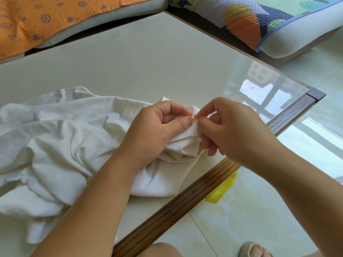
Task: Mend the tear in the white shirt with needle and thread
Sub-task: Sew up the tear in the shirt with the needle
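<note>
One white shirt (65,138), nine o'clock. My two hands: left hand (157,130) pinches one fold; right hand (237,130), three o'clock, pinches its edge.

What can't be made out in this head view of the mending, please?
Head view:
- Needle and thread: too small to see where the right hand pinches the white shirt fold held by the left hand.
- Tear: hidden among folds, under both hands.
- Yellow object on the floor: partly hidden by the table edge.

White shirt (61,130), orange patterned cushion (46,17)
</note>
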Demonstrator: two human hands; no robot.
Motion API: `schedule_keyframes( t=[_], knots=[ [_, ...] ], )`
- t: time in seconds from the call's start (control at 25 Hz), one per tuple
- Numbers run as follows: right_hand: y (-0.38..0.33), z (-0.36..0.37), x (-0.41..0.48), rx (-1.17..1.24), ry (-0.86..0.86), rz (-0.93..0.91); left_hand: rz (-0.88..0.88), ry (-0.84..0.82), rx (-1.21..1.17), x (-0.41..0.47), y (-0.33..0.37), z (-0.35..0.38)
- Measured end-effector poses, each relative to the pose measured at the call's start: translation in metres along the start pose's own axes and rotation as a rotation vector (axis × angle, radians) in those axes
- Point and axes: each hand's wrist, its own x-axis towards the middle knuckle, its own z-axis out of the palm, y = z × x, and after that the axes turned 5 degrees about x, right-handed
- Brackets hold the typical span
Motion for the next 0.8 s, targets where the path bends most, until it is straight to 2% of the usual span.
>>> schedule_keyframes(
  t=[0.2,0.44,0.56,0.72,0.8],
  knots=[
    [0.0011,-0.0004,-0.0002,0.112,-0.040,0.032,-0.033,-0.016,-0.019,0.0014,-0.0034,0.0006],
    [0.0040,0.0012,-0.0002,0.308,-0.067,0.076,0.121,0.060,0.207,0.0003,-0.0053,0.0067],
    [0.0000,-0.0005,-0.0006,0.380,-0.119,0.111,0.121,0.071,0.249,-0.0005,-0.0055,0.0085],
    [-0.0017,-0.0029,-0.0011,0.164,-0.058,0.086,0.096,0.013,0.232,-0.0016,-0.0056,0.0092],
    [-0.0008,-0.0063,0.0011,0.054,0.073,0.048,0.100,0.007,0.220,-0.0015,-0.0054,0.0087]
  ],
)
